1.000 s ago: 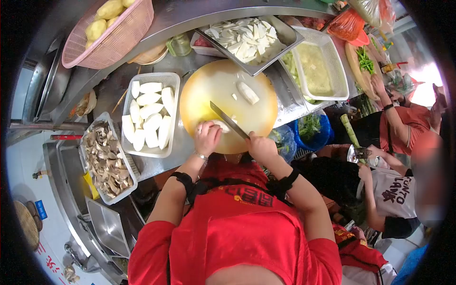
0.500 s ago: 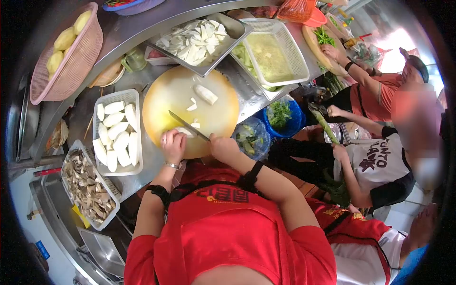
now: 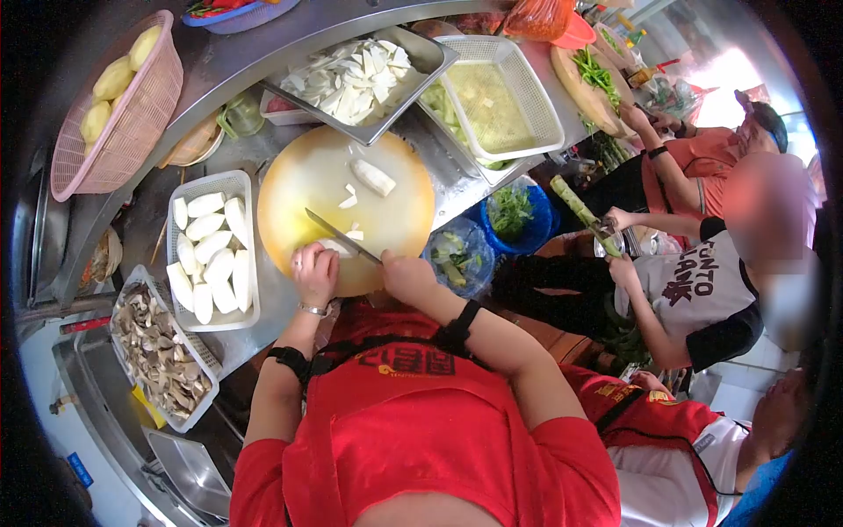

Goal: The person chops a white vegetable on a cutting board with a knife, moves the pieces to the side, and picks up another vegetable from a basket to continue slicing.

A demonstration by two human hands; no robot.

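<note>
On the round chopping board (image 3: pixel 290 189), my right hand (image 3: pixel 409 279) is closed round the handle of a kitchen knife (image 3: pixel 338 234). My left hand (image 3: pixel 315 272) presses, fingers curled, on a white piece (image 3: pixel 341 249) that looks like king oyster mushroom; the blade lies against it. Much of that piece is hidden by the fingers and knife. A few cut slices (image 3: pixel 349 198) and another whole mushroom piece (image 3: pixel 373 177) lie farther up the board. To the left stands a white basket (image 3: pixel 254 263) of similar thick white pieces.
A metal tray (image 3: pixel 428 77) of white slices and a white strainer basket (image 3: pixel 551 140) stand behind the board. A basket of grey mushrooms (image 3: pixel 162 351) is lower left, potatoes (image 3: pixel 114 79) upper left. Blue bucket (image 3: pixel 546 235) at right; a co-worker (image 3: pixel 694 281) peels a green stalk (image 3: pixel 575 204).
The view has shifted slightly. My hands and knife keep nearly the same place on the board. At right, the co-worker's stalk has swung up, and another person's hand has drawn back from the green pieces.
</note>
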